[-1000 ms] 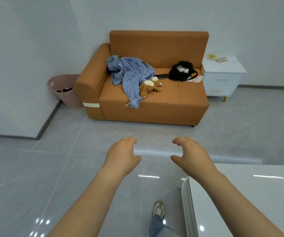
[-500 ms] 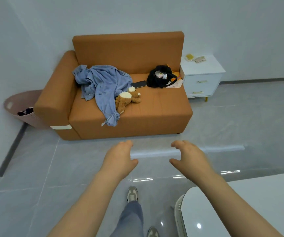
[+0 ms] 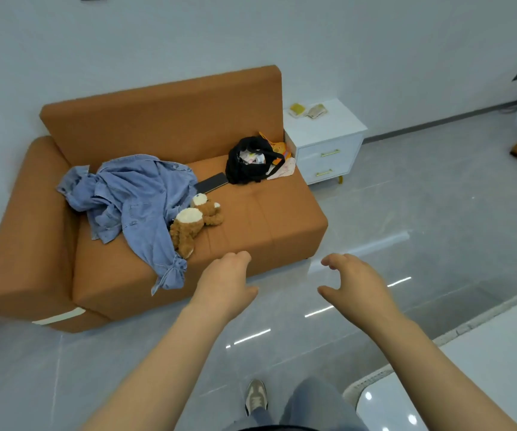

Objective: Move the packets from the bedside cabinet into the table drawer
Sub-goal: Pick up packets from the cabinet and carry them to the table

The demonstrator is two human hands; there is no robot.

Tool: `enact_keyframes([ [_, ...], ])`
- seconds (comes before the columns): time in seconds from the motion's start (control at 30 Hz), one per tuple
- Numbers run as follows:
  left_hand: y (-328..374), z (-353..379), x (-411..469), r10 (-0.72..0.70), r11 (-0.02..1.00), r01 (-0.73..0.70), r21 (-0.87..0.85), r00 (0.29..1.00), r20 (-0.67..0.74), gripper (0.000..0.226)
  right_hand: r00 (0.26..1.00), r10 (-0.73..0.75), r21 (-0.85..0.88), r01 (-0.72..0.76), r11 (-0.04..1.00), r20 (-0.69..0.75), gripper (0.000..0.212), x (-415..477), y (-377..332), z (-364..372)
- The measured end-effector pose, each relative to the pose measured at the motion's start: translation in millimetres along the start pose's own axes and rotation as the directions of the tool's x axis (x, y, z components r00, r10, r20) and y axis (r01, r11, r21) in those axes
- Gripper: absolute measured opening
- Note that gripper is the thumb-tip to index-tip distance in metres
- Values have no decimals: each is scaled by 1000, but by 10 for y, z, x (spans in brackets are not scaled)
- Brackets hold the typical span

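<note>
I saw two packets lying on top of the white bedside cabinet (image 3: 328, 141), towards its back left corner: a yellow packet (image 3: 297, 109) and a tan packet (image 3: 316, 111) just beside it. They were too small for me to read any print or tell whether they touched. The cabinet stood against the wall, right up against the right end of the orange sofa (image 3: 266, 213), and its two drawer fronts with gold handles were closed.

Both hands hung in the air over the floor, well apart from the cabinet, and held nothing. The left hand (image 3: 224, 283) showed me its back; its fingers curled loosely away from the camera, so I couldn't see their tips, and the thumb stuck out to the side. The right hand (image 3: 356, 283) had its fingers loosely bent and its thumb apart from them, with an open gap between.

On the sofa, a black bag (image 3: 248, 163) sat at the end near the cabinet, its contents a blur of pale and orange bits. A dark flat thing (image 3: 212, 182) lay beside it, partly tucked under a blue denim shirt (image 3: 139, 197), with a teddy bear (image 3: 195, 222) lying against the shirt.

The white table (image 3: 499, 368) was cut off at the lower right corner; I could only see part of its top and edge, and couldn't make out a drawer. One shoe (image 3: 255, 396) showed below the arms.
</note>
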State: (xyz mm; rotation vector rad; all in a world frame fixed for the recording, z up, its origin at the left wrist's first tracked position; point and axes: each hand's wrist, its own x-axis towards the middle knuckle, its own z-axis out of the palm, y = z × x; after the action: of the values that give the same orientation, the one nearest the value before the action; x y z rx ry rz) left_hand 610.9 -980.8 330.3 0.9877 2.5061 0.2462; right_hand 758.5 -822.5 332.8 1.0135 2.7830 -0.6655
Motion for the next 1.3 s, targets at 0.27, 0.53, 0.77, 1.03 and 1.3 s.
enact_keyframes([
  [0.27,212,-91,928,66,997,-68,26,996,63,44,995,98,12,-98,995,26,50,756,250,-149],
  [0.53,923,-199,2001,62,998,-63,10,995,84,43,996,87,23,-87,996,22,44,1763,785,-595],
  [0.77,1650,-213,2888,17,1000,-17,-1,993,115,43,997,40,-32,-38,999,70,47,2615,1435,-1055],
  [1.03,2075,-304,3766,-6,1000,6,-1,991,132,46,994,47,-44,-43,998,98,50,3481,1918,-1409],
  [1.3,2380,-541,4903,27,999,-22,-40,993,116,44,995,55,-51,-50,997,83,51,4565,2177,-1843],
])
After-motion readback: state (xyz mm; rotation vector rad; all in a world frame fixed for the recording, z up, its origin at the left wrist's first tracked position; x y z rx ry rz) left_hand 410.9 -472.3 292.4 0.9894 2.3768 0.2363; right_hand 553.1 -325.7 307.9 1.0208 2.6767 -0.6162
